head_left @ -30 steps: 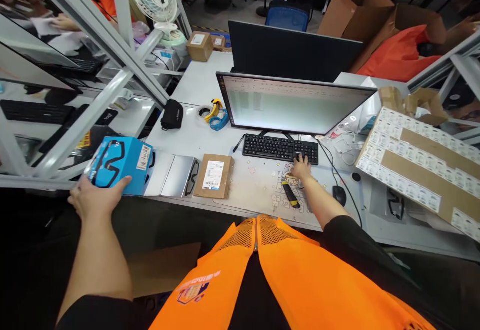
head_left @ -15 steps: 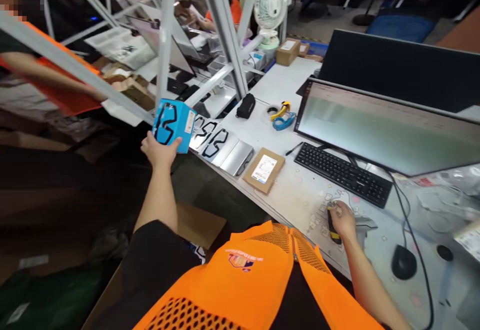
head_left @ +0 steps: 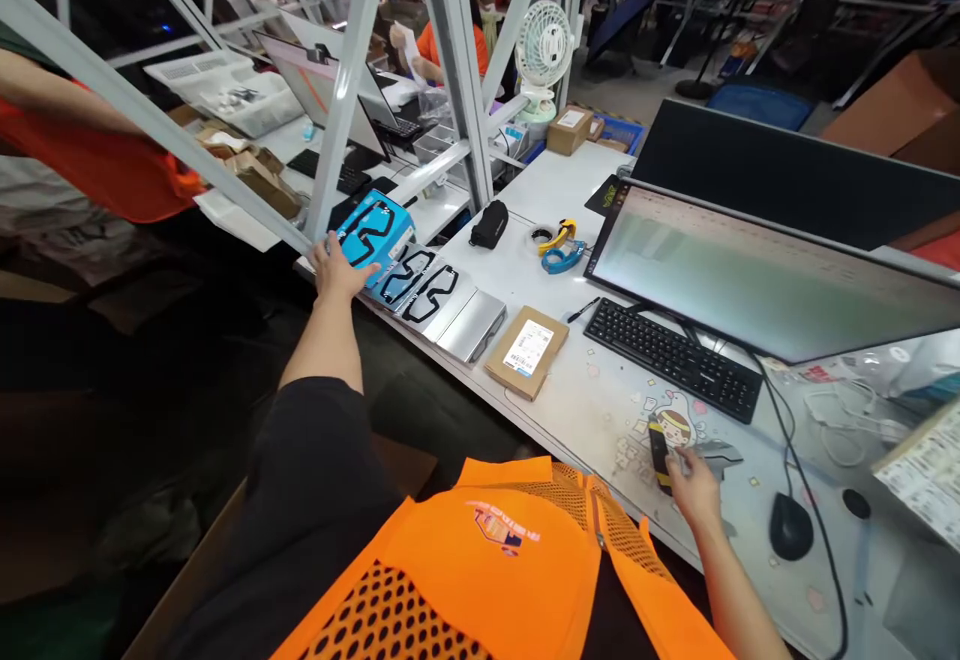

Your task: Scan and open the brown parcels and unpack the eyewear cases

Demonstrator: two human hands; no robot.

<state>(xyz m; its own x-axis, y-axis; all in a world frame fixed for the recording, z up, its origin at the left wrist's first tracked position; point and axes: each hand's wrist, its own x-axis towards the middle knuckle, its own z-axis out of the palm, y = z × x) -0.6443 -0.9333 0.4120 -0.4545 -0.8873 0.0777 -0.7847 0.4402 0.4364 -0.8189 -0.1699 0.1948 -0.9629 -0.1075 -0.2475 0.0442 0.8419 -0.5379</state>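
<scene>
White worktop (head_left: 592,420) slants from left of centre to the lower right of the frame, with a pale desk fan (head_left: 545,44) beyond it at upper centre. Left of centre, the person's left hand (head_left: 337,273) grips a blue box (head_left: 388,248) between thumb and fingers, at the far end of a row of silvery boxes (head_left: 472,325). At lower right, the right hand (head_left: 696,487) has its fingertips against a black-and-yellow utility knife (head_left: 659,452), though I can't tell whether they close on it.

The bare left hand (head_left: 339,270) was outstretched, thumb spread wide; the bare right hand (head_left: 694,488) pointed forward, fingers curled.
</scene>
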